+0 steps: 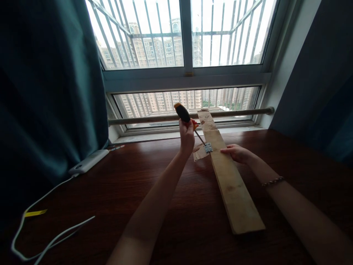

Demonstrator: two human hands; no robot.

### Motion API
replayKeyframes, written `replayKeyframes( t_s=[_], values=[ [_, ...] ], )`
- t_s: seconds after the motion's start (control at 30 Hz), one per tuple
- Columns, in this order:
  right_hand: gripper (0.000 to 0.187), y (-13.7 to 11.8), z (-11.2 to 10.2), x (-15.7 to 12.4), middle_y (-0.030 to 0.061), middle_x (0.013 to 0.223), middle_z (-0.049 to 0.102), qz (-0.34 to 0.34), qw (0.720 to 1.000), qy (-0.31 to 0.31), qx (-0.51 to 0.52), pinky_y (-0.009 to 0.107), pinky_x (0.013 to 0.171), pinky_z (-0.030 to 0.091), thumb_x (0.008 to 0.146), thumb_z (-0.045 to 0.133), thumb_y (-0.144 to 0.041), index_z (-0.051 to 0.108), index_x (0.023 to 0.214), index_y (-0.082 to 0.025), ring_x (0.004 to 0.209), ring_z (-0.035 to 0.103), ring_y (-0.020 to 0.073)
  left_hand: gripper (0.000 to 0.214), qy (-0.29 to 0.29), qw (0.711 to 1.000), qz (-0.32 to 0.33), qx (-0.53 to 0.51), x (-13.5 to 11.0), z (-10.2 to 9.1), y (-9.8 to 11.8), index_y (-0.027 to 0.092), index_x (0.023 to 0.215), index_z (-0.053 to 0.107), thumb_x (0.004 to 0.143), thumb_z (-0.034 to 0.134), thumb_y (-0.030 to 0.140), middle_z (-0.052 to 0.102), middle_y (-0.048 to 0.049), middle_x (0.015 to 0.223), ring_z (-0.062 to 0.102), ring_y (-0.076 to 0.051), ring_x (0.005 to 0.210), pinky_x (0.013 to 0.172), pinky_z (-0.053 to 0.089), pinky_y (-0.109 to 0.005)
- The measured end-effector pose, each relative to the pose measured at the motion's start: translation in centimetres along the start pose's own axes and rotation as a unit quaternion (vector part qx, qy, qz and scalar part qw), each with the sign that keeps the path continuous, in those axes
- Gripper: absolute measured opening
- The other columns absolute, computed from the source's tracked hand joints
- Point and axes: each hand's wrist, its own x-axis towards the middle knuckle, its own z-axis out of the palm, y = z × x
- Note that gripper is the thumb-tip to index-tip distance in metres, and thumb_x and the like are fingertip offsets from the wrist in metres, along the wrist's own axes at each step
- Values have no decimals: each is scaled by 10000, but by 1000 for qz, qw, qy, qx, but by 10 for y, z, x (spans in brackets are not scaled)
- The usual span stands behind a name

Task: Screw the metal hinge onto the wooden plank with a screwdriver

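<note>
My left hand (187,134) is wrapped round a screwdriver (182,112) with a black and orange handle. Its shaft slants down to the right, and the tip meets a small metal hinge (209,147) at the left edge of a long wooden board (231,180). My right hand (237,152) grips the board's right edge, thumb on top and the other fingers largely hidden below. Beneath the hinge, a torn brown piece (200,152) sticks out to the left. The board's far end carries a peeling, stained patch. Any screw under the tip is too small to make out.
A white power strip (89,162) lies at the left by the dark curtain (46,84), its white cable (52,191) looping forward. A yellow strip (35,213) lies near the cable. Behind the dark wooden tabletop (124,191), a horizontal rail (154,119) crosses the window.
</note>
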Motion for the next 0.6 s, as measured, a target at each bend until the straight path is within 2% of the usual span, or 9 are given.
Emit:
replayKeyframes(
  t_s=[0.13, 0.23, 0.37, 0.5, 0.6],
  values=[
    [288, 0, 0, 1, 146, 1017, 663, 1, 1000, -4, 14, 314, 755, 554, 691, 716, -186, 652, 950, -79, 849, 656, 234, 199, 79, 995, -50, -19, 4, -5, -3, 225, 874, 419, 769, 570, 301, 488, 26, 754, 541, -72, 668, 653, 479, -219],
    [262, -1, 1, 0, 145, 985, 674, 0, 1000, -5, 27, 305, 747, 555, 698, 706, -168, 652, 934, -67, 832, 659, 225, 206, 110, 993, -47, -1, 4, -8, -9, 221, 870, 407, 768, 569, 296, 487, 31, 743, 546, -69, 662, 648, 478, -217],
    [233, -4, 4, -3, 141, 944, 683, 2, 999, 4, 32, 285, 730, 558, 703, 701, -164, 654, 905, -56, 801, 662, 208, 195, 121, 992, -22, 29, 3, -10, -15, 219, 874, 401, 775, 559, 278, 492, 36, 715, 544, -69, 636, 628, 474, -213],
    [282, -7, 8, -8, 142, 992, 669, 0, 1000, 3, 20, 317, 748, 555, 690, 710, -167, 644, 947, -72, 825, 657, 222, 200, 130, 989, -3, 75, 6, -12, -8, 209, 858, 423, 752, 579, 276, 493, 39, 690, 533, -72, 588, 565, 465, -205],
    [323, -8, 9, -9, 142, 1041, 653, -4, 1000, -3, 6, 326, 763, 548, 675, 722, -176, 638, 973, -83, 853, 649, 231, 196, 129, 984, -41, 114, 12, -17, 6, 187, 793, 456, 707, 621, 251, 472, 53, 610, 483, -62, 486, 475, 440, -198]
  ],
)
